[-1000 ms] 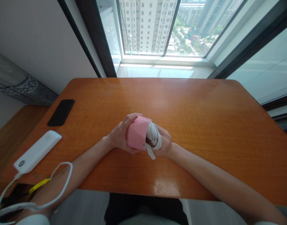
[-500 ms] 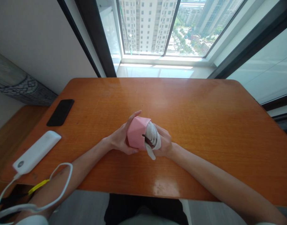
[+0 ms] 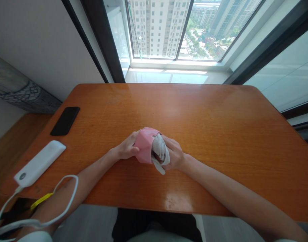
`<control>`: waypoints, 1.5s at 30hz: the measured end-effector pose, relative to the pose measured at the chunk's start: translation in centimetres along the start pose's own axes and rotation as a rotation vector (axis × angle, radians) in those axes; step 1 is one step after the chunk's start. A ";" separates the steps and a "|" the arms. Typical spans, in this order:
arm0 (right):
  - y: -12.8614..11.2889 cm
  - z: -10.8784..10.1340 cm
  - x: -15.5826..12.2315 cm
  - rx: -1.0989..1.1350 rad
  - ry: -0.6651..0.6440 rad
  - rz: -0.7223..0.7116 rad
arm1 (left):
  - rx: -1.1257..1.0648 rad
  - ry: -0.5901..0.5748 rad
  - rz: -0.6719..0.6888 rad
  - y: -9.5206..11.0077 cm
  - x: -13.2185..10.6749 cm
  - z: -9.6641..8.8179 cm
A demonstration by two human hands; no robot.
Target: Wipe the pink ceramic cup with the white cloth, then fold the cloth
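My left hand is closed around the left side of a pink faceted holder, its thumb lying across the near face. The holder is tilted, with its open end turned to the right. At that opening sits a greyish-white wound bundle, with a loose end hanging down toward me; whether it is cloth or cord I cannot tell. My right hand grips the bundle from the right, its fingers partly hidden behind it. Both hands are above the middle of the wooden table, near its front.
A black phone lies at the table's left. Nearer to me is a white power bank with a white cable looping over my left forearm. A yellow cable piece shows beside it. The window is beyond the table's far edge.
The pink holder has turned and shifted slightly left, along with the bundle. My left hand has changed its grip, its thumb now over the near face. My right hand moved slightly left.
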State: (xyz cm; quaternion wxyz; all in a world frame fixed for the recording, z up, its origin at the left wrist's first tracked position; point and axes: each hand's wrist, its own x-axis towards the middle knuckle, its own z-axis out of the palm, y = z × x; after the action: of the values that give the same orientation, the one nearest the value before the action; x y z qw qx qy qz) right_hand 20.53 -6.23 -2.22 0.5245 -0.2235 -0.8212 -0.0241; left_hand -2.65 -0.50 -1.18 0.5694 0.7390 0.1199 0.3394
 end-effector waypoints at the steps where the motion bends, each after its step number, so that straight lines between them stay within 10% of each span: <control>1: 0.0 0.0 0.0 0.003 -0.001 0.002 | -0.003 -0.001 -0.003 0.1 0.0 0.0; 10: -0.1 -0.1 1.2 0.050 0.071 0.035 | -0.095 0.016 0.064 -0.6 -0.5 0.6; 18: -0.2 -0.1 1.0 0.028 0.111 0.063 | 0.482 0.109 0.318 -2.5 -0.7 0.1; 28: -0.2 -0.1 1.0 0.078 0.103 0.063 | 0.547 0.195 0.441 -2.3 -0.8 0.3; 45: -0.4 -0.1 1.0 0.054 0.147 0.120 | 0.598 0.192 0.422 -2.6 -0.8 -0.4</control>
State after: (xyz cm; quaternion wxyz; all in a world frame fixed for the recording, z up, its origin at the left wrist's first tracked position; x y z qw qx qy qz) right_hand 20.08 -6.28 -1.20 0.5896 -0.2557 -0.7661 0.0133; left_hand -2.98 0.17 -3.84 0.2322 0.8459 0.1119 0.4669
